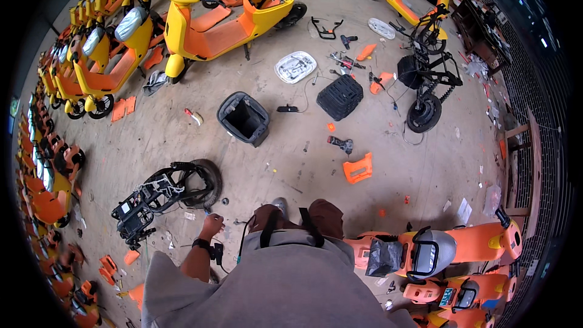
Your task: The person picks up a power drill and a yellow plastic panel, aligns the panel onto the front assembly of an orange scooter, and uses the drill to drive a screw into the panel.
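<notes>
My left hand (212,225) hangs low beside my leg with its fingers curled closed. Whatever it may hold is too small to make out; a bluish speck shows by the fingertips. A dark band circles that wrist. Nearest to the hand, on the floor to its left, lies a stripped black scooter frame (149,202) with one wheel (205,183) and loose wiring. A small black boxy part with a cable (217,253) shows close to my wrist. My right hand is out of view.
Ahead stand a black open bin (244,118), a black crate (340,97), a cordless drill (341,144) and an orange panel (358,169). A yellow-orange scooter (225,27) is parked beyond. Another bare frame (425,79) stands at right. Orange scooters (449,246) line my right side.
</notes>
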{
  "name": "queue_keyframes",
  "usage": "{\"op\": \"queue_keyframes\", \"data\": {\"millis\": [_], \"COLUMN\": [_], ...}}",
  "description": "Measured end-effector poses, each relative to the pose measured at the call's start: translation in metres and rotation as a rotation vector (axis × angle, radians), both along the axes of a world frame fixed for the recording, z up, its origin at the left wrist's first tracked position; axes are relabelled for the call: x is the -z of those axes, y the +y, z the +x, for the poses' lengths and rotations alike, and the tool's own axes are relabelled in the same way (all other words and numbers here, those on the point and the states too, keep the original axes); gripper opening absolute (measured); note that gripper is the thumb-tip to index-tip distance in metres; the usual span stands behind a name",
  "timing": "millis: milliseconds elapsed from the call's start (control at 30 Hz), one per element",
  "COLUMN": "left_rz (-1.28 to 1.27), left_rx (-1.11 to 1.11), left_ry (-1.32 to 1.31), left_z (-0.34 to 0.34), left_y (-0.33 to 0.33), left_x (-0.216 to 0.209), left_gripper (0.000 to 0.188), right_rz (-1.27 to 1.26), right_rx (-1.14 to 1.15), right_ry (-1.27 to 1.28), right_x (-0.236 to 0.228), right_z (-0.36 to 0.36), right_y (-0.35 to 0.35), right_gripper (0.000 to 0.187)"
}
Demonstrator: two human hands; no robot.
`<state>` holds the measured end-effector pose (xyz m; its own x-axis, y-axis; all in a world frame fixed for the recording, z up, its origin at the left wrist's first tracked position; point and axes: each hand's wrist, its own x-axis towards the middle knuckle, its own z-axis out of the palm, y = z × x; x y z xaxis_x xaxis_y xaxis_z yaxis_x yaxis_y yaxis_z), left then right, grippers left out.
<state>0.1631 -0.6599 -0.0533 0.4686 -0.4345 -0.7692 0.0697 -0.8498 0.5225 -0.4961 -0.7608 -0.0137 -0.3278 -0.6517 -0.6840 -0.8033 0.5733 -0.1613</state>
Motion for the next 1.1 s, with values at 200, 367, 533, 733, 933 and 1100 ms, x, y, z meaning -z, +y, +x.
{"op": "queue_keyframes", "data": {"millis": [200, 367, 533, 733, 933, 1100], "left_rz": [-0.035, -0.066, -0.109, -0.292, -0.510, -0.592], "left_rx": [0.058, 0.024, -0.090, -0.059, -0.266, -0.560], "left_ry": [-0.139, -0.268, -0.430, -0.419, -0.350, -0.198], "left_z": [0.040, 0.050, 0.089, 0.131, 0.182, 0.241], "left_y": [-0.084, -0.145, -0.265, -0.446, -0.561, -0.668], "left_x": [-0.025, -0.023, -0.059, -0.130, -0.173, -0.191], "left_gripper": [0.028, 0.025, 0.023, 0.024, 0.020, 0.036], "right_rz": [-0.017, -0.025, -0.007, -0.077, -0.232, -0.297], "right_rx": [-0.060, -0.123, -0.108, -0.115, -0.175, -0.048], "right_ry": [0.006, -0.032, -0.118, -0.187, -0.074, -0.069], "right_x": [0.001, 0.015, 0.049, 0.041, 0.036, 0.006], "right_z": [0.059, 0.087, 0.124, 0.143, 0.160, 0.208], "right_y": [-0.149, -0.270, -0.370, -0.491, -0.617, -0.685], "right_gripper": [0.054, 0.053, 0.052, 0.057, 0.068, 0.066]}}
